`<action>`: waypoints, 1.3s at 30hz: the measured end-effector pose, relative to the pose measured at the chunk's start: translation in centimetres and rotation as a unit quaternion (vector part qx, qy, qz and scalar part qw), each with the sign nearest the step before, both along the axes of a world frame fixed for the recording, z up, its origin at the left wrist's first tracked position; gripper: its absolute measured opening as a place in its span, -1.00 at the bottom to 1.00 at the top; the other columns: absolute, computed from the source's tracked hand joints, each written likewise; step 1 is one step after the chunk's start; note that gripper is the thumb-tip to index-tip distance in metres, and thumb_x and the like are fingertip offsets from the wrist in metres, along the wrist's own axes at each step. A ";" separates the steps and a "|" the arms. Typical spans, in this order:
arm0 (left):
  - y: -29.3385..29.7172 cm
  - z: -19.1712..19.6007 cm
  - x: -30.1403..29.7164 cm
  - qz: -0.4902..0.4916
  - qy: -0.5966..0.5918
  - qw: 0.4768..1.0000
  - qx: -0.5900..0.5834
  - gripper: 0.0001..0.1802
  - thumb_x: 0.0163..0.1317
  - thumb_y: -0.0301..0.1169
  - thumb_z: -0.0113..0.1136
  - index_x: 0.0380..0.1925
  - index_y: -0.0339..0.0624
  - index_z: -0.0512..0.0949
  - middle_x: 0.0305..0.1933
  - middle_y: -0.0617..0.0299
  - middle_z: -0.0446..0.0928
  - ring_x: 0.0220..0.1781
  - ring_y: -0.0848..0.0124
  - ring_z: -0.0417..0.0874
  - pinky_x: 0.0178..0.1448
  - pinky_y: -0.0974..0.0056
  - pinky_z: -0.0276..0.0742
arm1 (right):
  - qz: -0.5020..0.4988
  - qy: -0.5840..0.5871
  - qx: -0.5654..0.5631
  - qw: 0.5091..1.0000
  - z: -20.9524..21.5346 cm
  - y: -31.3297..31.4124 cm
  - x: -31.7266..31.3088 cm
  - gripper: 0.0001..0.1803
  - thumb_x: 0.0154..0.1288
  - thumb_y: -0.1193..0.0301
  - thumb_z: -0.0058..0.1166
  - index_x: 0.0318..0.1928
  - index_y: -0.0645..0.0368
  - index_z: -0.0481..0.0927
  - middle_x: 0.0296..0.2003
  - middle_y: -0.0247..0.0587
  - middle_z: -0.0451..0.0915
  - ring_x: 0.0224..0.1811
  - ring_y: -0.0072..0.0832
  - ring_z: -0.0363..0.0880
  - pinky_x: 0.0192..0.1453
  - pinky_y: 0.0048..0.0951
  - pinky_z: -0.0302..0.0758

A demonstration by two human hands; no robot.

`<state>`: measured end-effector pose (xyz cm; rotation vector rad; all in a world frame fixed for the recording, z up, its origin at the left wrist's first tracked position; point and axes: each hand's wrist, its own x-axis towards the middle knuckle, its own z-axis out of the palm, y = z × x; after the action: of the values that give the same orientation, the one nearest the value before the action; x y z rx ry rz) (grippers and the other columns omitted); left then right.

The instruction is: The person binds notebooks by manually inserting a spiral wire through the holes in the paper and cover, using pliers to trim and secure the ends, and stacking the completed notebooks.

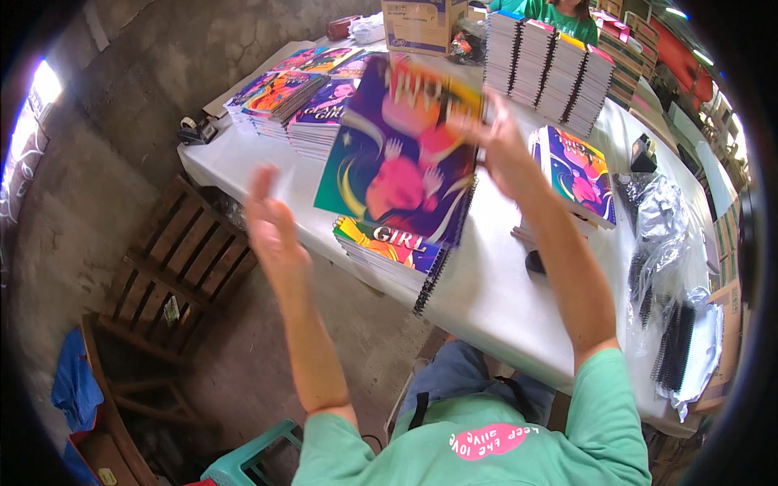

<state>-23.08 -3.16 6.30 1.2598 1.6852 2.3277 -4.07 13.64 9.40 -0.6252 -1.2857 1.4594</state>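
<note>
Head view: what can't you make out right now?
In the head view:
Right bare hand: smeared by motion blur, exact grip unclear.
Left bare hand: motion blur.
Stack of colourful spiral-bound books: top cover partly hidden by the raised purple spiral-bound book.
Person in green shirt: cut off by top edge.

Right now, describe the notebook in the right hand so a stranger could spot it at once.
Find the white-covered table, then the person's right hand over it. That hand grips the edge of a spiral notebook, its purple cover showing pink figures, tilted above a small stack near the table's near edge. Its neighbours sit in piles; this one alone is up in the air.
</note>
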 end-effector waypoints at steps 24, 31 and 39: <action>1.4 -5.0 9.8 0.110 0.009 0.982 0.151 -0.49 0.43 -0.16 -0.27 0.10 -0.44 0.28 0.13 -0.05 0.37 0.25 0.23 0.36 0.32 0.14 0.26 | -0.446 -0.369 0.383 0.720 -4.8 4.7 15.9 -0.36 0.18 0.00 0.11 0.14 0.17 0.41 -0.06 0.01 0.49 0.03 -0.09 0.47 0.16 -0.21 0.37; 11.9 -4.6 23.6 -0.193 0.367 0.906 -0.080 -0.21 0.10 -0.17 0.27 0.29 -0.23 0.21 0.33 -0.06 0.21 0.38 0.03 0.21 0.36 -0.02 0.14 | -0.253 -0.463 -0.151 0.836 -6.0 5.6 27.2 -0.19 0.01 -0.37 0.02 -0.15 0.16 0.64 -0.35 -0.18 0.62 -0.27 -0.40 0.57 -0.16 -0.40 0.48; 18.2 -6.9 26.1 -0.260 0.463 0.839 -0.123 -0.46 0.06 -0.17 0.31 0.07 -0.05 0.51 0.19 0.18 0.46 0.31 0.16 0.35 0.30 0.06 0.23 | -0.185 -0.325 -0.100 0.922 -6.6 5.8 27.8 -0.54 -0.04 0.37 0.42 -0.16 0.39 0.59 -0.40 -0.22 0.63 -0.39 -0.62 0.55 -0.28 -0.60 0.45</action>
<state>3.04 14.99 -0.56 2.5815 1.3816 1.1659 23.69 19.40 2.79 -1.4959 -1.4098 1.1018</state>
